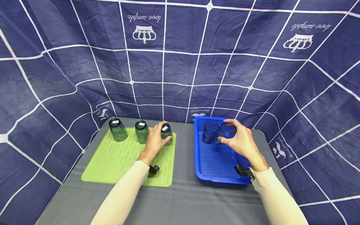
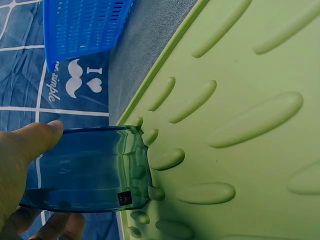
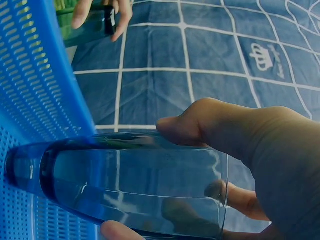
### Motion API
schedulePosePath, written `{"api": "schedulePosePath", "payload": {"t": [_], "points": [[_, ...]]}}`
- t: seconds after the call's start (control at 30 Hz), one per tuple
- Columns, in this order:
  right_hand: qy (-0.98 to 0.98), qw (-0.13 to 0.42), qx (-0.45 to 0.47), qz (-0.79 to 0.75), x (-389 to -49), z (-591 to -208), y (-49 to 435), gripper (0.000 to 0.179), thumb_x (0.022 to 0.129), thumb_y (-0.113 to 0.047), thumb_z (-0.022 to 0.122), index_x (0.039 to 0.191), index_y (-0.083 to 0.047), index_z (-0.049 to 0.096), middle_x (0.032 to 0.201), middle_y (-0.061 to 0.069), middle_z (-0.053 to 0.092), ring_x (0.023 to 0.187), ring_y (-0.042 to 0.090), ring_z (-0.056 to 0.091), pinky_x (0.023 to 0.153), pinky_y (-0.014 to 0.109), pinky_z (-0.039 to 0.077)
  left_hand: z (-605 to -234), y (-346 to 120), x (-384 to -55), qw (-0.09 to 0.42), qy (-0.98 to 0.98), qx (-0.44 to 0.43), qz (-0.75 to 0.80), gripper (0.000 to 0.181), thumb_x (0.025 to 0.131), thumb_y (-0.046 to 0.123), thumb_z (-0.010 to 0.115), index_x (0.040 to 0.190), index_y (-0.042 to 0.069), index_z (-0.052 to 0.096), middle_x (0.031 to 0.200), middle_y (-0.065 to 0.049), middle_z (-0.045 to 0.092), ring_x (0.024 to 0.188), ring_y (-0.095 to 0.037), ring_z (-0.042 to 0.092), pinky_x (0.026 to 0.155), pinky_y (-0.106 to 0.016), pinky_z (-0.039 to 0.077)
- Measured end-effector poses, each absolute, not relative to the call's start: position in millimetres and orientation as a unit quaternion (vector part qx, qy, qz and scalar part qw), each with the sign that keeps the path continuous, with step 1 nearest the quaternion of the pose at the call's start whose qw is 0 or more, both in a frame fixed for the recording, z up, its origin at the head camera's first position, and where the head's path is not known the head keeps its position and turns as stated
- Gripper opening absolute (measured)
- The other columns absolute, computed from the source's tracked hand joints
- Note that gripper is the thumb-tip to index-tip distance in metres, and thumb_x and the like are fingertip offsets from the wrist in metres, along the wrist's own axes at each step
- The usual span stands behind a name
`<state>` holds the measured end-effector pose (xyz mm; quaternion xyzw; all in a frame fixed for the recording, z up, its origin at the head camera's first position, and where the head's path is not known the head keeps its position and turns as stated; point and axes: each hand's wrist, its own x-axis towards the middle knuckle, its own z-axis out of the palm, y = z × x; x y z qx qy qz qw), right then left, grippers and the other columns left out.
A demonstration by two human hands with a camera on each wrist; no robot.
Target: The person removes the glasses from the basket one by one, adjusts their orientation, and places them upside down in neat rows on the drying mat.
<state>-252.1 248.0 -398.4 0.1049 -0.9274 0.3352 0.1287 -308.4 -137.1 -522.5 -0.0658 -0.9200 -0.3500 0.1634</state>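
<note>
My left hand (image 1: 153, 142) grips a greenish glass tumbler (image 1: 167, 133) that stands upside down near the back right corner of a green ribbed mat (image 1: 112, 168). In the left wrist view, the thumb lies on one side of this tumbler (image 2: 95, 170) and fingers show on the other. Two similar tumblers, one in the middle (image 1: 142, 134) and one at the left (image 1: 118, 132), stand inverted along the mat's back edge. Over the blue basket, my right hand (image 1: 243, 140) holds a clear bluish glass (image 3: 135, 180), mouth up. Another bluish glass (image 1: 210, 132) stands beside it in the basket.
The blue perforated basket (image 1: 198, 156) sits right of the mat on a grey tabletop (image 1: 184, 193). A dark blue cloth (image 1: 180, 68) with white grid lines hangs behind and at both sides. Black wrist devices are strapped near both cuffs.
</note>
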Motion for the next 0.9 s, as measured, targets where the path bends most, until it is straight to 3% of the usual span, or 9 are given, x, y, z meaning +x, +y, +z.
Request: {"api": "schedulePosePath", "payload": {"t": [0.2,0.43,0.5,0.7,0.9], "points": [[-0.920,0.135,0.110,0.351,-245.4,-396.5,242.2,0.077,0.083,-0.017,0.104,0.153,-0.012,0.071,0.133,0.021,0.085,0.113,0.043,0.088,0.094,0.057,0.068,-523.0,-137.5,-309.2,0.169,-0.920,-0.068,-0.348,0.083,0.088,0.018,0.102,0.160,0.020,0.061,0.143,-0.025,0.076,0.123,-0.051,0.069,0.110,-0.070,0.057],[-0.910,0.139,0.118,0.373,-234.9,-393.8,233.8,0.076,0.083,-0.018,0.105,0.151,-0.015,0.072,0.132,0.017,0.086,0.111,0.039,0.088,0.096,0.062,0.068,-521.9,-137.1,-308.4,0.148,-0.925,-0.060,-0.345,0.083,0.092,0.019,0.101,0.163,0.023,0.059,0.149,-0.023,0.075,0.130,-0.051,0.068,0.118,-0.064,0.057],[-0.908,0.137,0.119,0.378,-231.4,-393.3,231.7,0.076,0.083,-0.020,0.105,0.152,-0.018,0.072,0.132,0.015,0.086,0.112,0.038,0.088,0.096,0.059,0.069,-520.9,-136.7,-308.0,0.146,-0.925,-0.059,-0.345,0.083,0.092,0.020,0.101,0.164,0.023,0.059,0.150,-0.023,0.074,0.131,-0.050,0.068,0.119,-0.064,0.056],[-0.901,0.133,0.123,0.395,-223.9,-394.8,225.8,0.076,0.083,-0.021,0.106,0.152,-0.020,0.073,0.134,0.014,0.086,0.113,0.037,0.088,0.091,0.034,0.067,-519.7,-135.4,-306.8,0.144,-0.925,-0.060,-0.347,0.085,0.092,0.020,0.101,0.165,0.023,0.057,0.153,-0.023,0.073,0.132,-0.051,0.067,0.119,-0.065,0.057],[-0.890,0.127,0.128,0.419,-215.7,-394.5,215.9,0.077,0.082,-0.019,0.107,0.151,-0.023,0.073,0.135,0.009,0.085,0.114,0.034,0.088,0.092,0.037,0.068,-518.7,-135.3,-306.5,0.138,-0.926,-0.059,-0.346,0.087,0.093,0.020,0.100,0.167,0.024,0.056,0.156,-0.022,0.071,0.133,-0.049,0.066,0.119,-0.064,0.057]]}}
